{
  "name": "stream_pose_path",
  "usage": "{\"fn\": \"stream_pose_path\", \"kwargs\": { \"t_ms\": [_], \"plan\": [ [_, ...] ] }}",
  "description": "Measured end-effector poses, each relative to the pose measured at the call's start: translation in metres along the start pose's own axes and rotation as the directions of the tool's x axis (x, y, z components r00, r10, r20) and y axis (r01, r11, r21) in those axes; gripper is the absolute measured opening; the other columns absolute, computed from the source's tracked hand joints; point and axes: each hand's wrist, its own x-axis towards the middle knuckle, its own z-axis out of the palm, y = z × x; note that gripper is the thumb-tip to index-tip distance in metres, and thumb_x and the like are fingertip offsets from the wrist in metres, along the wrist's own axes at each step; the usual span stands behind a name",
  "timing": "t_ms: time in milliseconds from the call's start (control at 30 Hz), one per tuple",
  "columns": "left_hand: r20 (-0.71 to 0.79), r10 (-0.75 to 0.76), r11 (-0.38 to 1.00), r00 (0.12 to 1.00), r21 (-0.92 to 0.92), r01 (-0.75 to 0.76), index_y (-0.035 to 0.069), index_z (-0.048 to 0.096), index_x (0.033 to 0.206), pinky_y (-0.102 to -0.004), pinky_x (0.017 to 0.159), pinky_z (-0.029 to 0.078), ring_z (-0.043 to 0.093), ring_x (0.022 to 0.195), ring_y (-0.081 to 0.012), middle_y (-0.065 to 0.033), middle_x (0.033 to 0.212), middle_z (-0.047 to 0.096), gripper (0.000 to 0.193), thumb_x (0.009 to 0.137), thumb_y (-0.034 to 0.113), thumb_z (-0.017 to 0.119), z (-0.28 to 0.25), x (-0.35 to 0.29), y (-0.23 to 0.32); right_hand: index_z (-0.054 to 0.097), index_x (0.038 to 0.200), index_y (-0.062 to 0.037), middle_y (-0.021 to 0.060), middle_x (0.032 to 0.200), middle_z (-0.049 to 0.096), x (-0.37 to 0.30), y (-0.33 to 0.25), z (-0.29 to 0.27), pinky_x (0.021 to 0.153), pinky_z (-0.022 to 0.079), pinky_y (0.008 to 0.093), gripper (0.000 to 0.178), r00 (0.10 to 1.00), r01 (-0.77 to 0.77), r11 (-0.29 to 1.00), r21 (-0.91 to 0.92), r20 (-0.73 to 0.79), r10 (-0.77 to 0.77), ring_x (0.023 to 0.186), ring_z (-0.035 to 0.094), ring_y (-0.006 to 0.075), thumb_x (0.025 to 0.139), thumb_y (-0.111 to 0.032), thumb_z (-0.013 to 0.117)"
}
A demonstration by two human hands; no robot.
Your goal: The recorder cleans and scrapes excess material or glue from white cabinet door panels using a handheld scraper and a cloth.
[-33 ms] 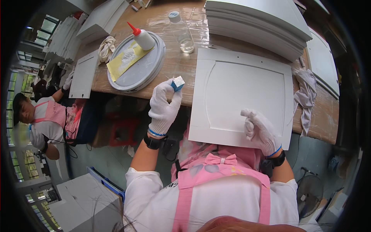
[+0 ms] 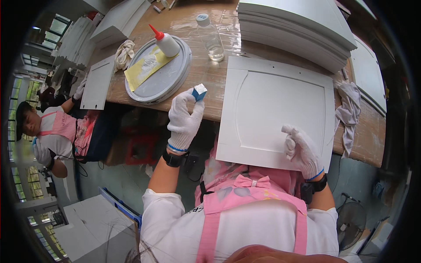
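My left hand (image 2: 184, 117), in a white knitted glove, pinches a small blue block (image 2: 198, 95) with a white face on top. It is held up near the table's front edge, left of a white panel (image 2: 258, 109). That panel lies flat, with a recessed, curved-edged centre and small holes along its far side; its near edge reaches my pink apron (image 2: 245, 195). Above the panel's near right part hovers my gloved right hand (image 2: 302, 151), its fingers loosely bent and apart, with nothing visible in them. I cannot tell if it touches the panel.
A grey round lid (image 2: 180, 72) carries a yellow sheet (image 2: 136, 75) with white paste and a red-tipped white bottle (image 2: 168, 44). Behind are a clear bottle (image 2: 212, 41) and stacked panels (image 2: 294, 33). A rag (image 2: 349, 109) hangs right; a co-worker (image 2: 59, 131) stands left.
My left hand has shifted slightly left with the block. My right hand has moved a little right over the panel. The view has shifted slightly, and the co-worker's nearer hand has come into clearer view.
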Motion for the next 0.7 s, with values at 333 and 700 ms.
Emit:
{"fn": "stream_pose_path", "kwargs": {
  "t_ms": [333,700],
  "plan": [
    [-0.055,0.008,0.763,0.998,0.646,0.029,0.009,0.063,0.101,-0.0515,0.082,0.047,0.062,0.09,-0.0392,-0.0159,0.096,0.068,0.025,0.088,0.03,0.066,-0.055,0.078,-0.1,0.059,0.118,-0.0042,-0.0037,0.067,0.047,-0.023,-0.043,-0.063,0.046,0.038,0.0227,0.032,0.936,0.263,0.965,0.02,-0.247,-0.25,0.056,0.046,0.0077,0.1,-0.031,0.059],
    [0.358,-0.233,0.97,0.904,0.026,0.24,0.0,0.068,0.1,-0.0355,0.075,0.053,0.069,0.083,-0.0305,-0.0154,0.092,0.071,0.031,0.096,0.031,0.061,-0.009,-0.011,-0.017,0.062,0.119,0.0018,0.0005,0.096,0.062,-0.01,-0.08,-0.128,0.073,0.048,0.0219,0.032,0.775,0.342,0.771,-0.538,-0.303,-0.555,0.082,0.056,0.0079,0.099,-0.023,0.058]
  ]
}}
